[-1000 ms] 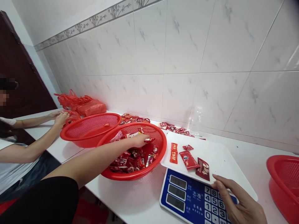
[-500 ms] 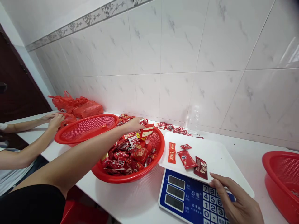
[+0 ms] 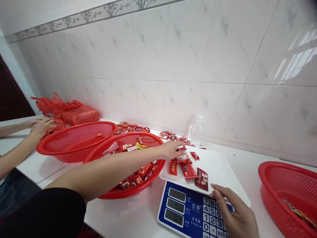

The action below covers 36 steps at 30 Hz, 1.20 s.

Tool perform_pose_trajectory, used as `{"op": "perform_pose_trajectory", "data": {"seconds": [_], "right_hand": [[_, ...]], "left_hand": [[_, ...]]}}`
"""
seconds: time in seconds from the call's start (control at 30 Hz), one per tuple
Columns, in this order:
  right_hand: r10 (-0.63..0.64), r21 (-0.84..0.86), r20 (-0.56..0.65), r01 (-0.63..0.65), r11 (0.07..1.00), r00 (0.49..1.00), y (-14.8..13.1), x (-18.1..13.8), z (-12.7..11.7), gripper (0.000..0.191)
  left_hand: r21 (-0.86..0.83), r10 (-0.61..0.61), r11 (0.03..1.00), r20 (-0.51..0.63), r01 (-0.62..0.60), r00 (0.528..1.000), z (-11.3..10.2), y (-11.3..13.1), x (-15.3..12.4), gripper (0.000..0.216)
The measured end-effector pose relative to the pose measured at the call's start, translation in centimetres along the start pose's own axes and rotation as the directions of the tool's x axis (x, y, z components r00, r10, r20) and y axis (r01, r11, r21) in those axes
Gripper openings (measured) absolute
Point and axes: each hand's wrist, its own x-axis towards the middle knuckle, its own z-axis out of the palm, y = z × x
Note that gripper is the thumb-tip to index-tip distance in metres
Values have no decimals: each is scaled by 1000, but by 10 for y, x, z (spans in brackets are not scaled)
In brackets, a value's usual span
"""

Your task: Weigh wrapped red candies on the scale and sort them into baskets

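My left hand point(image 3: 172, 149) reaches across a red basket point(image 3: 99, 157) of red-wrapped candies, its fingers closed on a red candy packet point(image 3: 182, 158) just above the white tray point(image 3: 220, 165). A smaller red piece shows at the fingertips. On the tray lie an orange-red packet point(image 3: 173, 168), a red packet point(image 3: 189, 171), a dark red packet point(image 3: 202, 179) and a small red candy point(image 3: 194, 155). The tray sits on a blue scale point(image 3: 190, 211). My right hand point(image 3: 235, 211) pinches the tray's front edge between thumb and index finger, over the keypad.
Another red basket point(image 3: 71, 145) stands at the left, and one point(image 3: 284, 195) at the right holds a patterned wrapper. Red plastic bags point(image 3: 79, 114) lie at the back left, beside a co-worker's hands point(image 3: 41, 127). Small packets point(image 3: 175, 137) and a clear bottle point(image 3: 196, 129) line the wall.
My left hand has moved right, from above the candy basket to the tray, bringing a packet with it. My right hand stays at the tray's edge. The view has turned slightly right.
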Motion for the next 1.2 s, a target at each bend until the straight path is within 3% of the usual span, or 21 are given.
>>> {"op": "perform_pose_trajectory", "data": {"seconds": [0.1, 0.27, 0.4, 0.5, 0.63, 0.77, 0.9, 0.97, 1.1, 1.2], "right_hand": [[85, 31, -13, -84, 996, 996, -5, -1, 1, 26], [176, 103, -14, -173, 979, 984, -12, -3, 4, 29], [213, 132, 0, -211, 968, 977, -13, -3, 5, 28], [256, 149, 21, -256, 955, 967, -12, -5, 6, 29], [253, 171, 25, -254, 952, 967, -12, -5, 7, 30], [195, 142, -8, -192, 971, 981, -12, -4, 6, 29], [161, 101, -5, -159, 982, 987, -7, -3, 6, 28], [111, 65, 22, -112, 992, 994, -3, -1, 5, 26], [29, -84, 89, -22, 996, 996, 5, 2, 6, 28], [-6, -210, 117, 31, 977, 993, 9, 3, 9, 31]], "left_hand": [[8, -25, 1000, -42, 25, 999, 13, -1, 10, 42], [-12, 54, 998, -91, -55, 994, 25, 4, 22, 58], [18, 172, 984, 133, -176, 976, 30, 20, 25, 92], [13, 118, 992, 281, -127, 952, 37, 27, 28, 97], [18, 32, 999, 300, -39, 954, 50, 29, 41, 97], [56, 73, 994, 302, -94, 950, 59, 32, 51, 97], [18, 179, 981, 318, -194, 931, 51, 32, 50, 87], [-33, 187, 982, 290, -185, 939, 40, 25, 45, 86], [-63, 28, 998, 172, -18, 985, 16, 3, 29, 77], [-38, -94, 994, 144, 101, 985, 14, -4, 14, 74]]}}
